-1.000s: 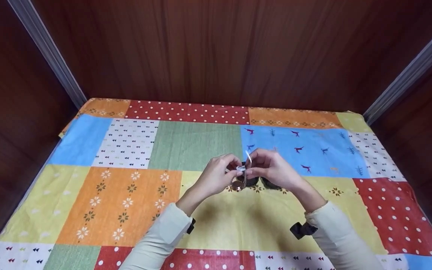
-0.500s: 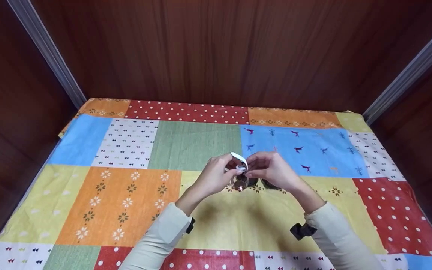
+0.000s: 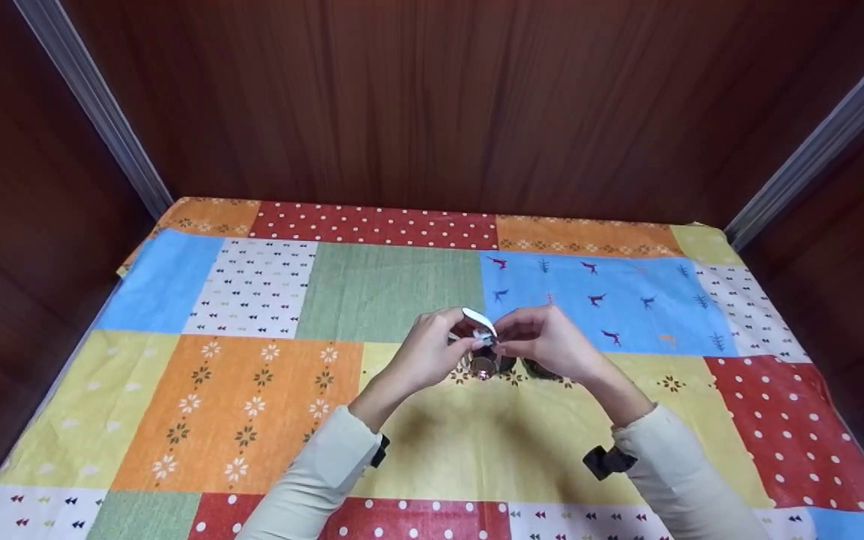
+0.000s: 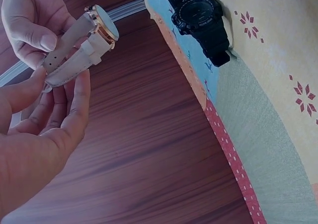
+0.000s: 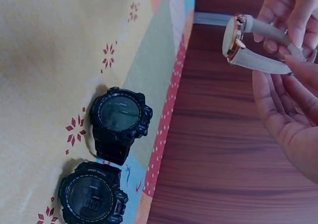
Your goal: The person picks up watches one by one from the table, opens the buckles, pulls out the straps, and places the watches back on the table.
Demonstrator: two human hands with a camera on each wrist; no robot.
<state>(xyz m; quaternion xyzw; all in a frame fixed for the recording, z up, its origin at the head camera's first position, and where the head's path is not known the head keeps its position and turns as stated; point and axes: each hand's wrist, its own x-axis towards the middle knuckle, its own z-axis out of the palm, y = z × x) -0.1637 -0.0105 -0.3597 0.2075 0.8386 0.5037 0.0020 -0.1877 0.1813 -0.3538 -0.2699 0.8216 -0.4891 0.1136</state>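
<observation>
A wristwatch (image 4: 74, 65) with a pale strap and rose-gold case is held up between both hands, its strap bent into a loop. My left hand (image 3: 430, 351) pinches the strap ends between thumb and fingers. My right hand (image 3: 548, 343) pinches the same strap from the other side, its fingertips close to the left ones. In the head view the watch case (image 3: 484, 365) hangs below the fingers, and a white strip of strap (image 3: 479, 321) curves up above them. The fingers partly hide the buckle area.
Two black digital sports watches (image 5: 119, 113) lie side by side on the patchwork tablecloth (image 3: 252, 412), just beyond and below the hands. Dark wood panels (image 3: 432, 97) enclose the table at the back and both sides.
The white strap piece, upright by the right fingers one second ago, now curves over toward the left hand. The watch case has shifted slightly right. Both hands stay nearly in place.
</observation>
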